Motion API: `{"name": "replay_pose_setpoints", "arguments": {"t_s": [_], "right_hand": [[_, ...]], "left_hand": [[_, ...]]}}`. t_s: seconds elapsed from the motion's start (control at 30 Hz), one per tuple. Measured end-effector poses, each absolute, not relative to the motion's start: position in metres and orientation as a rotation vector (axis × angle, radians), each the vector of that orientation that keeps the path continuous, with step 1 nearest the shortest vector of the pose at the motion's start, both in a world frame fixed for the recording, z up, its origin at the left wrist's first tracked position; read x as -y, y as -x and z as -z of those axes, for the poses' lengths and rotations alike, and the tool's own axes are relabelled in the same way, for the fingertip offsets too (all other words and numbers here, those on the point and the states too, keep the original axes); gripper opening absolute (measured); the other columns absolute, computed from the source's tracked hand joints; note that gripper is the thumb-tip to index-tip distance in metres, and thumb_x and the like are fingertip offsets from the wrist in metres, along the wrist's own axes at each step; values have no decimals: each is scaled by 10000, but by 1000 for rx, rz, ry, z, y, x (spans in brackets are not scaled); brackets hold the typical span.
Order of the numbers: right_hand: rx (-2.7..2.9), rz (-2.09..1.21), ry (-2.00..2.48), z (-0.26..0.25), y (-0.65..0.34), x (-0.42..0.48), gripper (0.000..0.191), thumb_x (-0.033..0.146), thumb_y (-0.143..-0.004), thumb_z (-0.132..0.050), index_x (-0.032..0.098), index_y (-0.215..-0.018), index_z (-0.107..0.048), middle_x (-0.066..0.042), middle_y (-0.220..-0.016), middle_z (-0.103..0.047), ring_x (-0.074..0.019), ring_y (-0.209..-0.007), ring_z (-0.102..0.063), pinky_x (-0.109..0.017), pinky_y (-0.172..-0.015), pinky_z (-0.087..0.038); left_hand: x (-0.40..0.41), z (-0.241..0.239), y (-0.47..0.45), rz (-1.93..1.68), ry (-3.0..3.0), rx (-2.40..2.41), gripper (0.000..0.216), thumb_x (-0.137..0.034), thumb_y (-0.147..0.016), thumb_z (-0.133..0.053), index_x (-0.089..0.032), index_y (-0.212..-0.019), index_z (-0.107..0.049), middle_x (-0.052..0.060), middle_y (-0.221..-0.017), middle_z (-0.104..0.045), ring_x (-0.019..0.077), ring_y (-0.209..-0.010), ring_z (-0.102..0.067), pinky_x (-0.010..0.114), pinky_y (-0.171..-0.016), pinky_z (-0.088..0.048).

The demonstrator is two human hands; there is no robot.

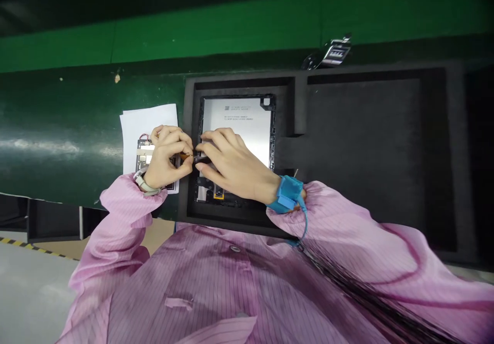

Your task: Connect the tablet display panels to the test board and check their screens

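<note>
My left hand (pixel 170 156) is closed in a pinch on a small orange strip (pixel 186 156), above the edge of a circuit board (pixel 143 149) with red wires, which lies partly hidden on white paper (pixel 150 117). Fingertip to fingertip with it, my right hand (pixel 227 161) closes on a small dark piece (pixel 201 159) whose kind I cannot make out. Below my right hand a tablet-like display panel (pixel 239 112), silver-backed with a black frame, lies in a black foam tray (pixel 189 107). A yellow-edged flex piece (pixel 218 193) shows at its lower end.
The foam tray's wide right-hand recess (pixel 366 143) extends across the bench. Behind it lies a crumpled shiny strip of film (pixel 335 53). A blue wrist strap (pixel 287 194) with a cord is on my right wrist. Green matting (pixel 57 117) covers the bench.
</note>
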State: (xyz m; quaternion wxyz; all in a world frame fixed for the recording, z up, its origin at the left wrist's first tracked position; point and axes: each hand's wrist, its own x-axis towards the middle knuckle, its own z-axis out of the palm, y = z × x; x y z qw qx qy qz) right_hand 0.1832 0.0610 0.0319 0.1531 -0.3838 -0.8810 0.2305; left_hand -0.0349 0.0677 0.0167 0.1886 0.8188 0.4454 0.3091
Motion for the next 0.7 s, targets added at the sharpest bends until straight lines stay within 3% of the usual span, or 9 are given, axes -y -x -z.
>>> {"name": "replay_pose_setpoints", "arguments": {"t_s": [0.1, 0.2, 0.27, 0.43, 0.7], "right_hand": [[2511, -511, 1318, -47, -198, -46, 558, 378, -1040, -471, 24, -1469, -503, -235, -1441, -549, -378, -1289, -468, -521, -1044, -474], [2396, -301, 1573, -54, -220, -23, 651, 360, -1025, -490, -23, -1541, -389, -257, -1405, -575, -390, -1259, -509, -525, -1014, -503], [2320, -183, 1740, -51, -233, -7, 633, 348, -1023, -472, -38, -1520, -404, -266, -1335, -609, -393, -1202, -546, -526, -975, -523], [2303, -144, 1801, -27, -247, 16, 595, 364, -1026, -458, -35, -1467, -464, -247, -1207, -662, -372, -1112, -600, -511, -966, -541], [2161, -243, 1704, -15, -234, 23, 570, 350, -1033, -437, -1, -1480, -475, -235, -1325, -651, -400, -1306, -556, -657, -1192, -358]], "left_hand": [[-54, -17, 44, -1166, -2173, -1448, 303, -458, -993, -472, -248, -1067, -677, 92, -1271, -642, 298, -1243, -562, 537, -1064, -419], [-24, -10, 54, -1518, -1864, -1770, 271, -396, -1042, -451, -238, -1180, -624, 77, -1139, -629, 239, -1101, -615, 449, -971, -508], [2, -2, 57, -1319, -1909, -1954, 194, -315, -1028, -504, -219, -1125, -642, 65, -1011, -626, 218, -946, -620, 407, -883, -524], [43, 14, 55, -573, -2442, -2058, 370, -227, -1019, -490, -153, -1331, -674, 206, -1241, -602, 324, -1103, -597, 477, -937, -497], [40, 18, 57, -497, -2514, -2096, 433, -232, -1017, -459, -221, -1385, -687, 209, -1279, -629, 354, -1133, -621, 508, -954, -488]]}}
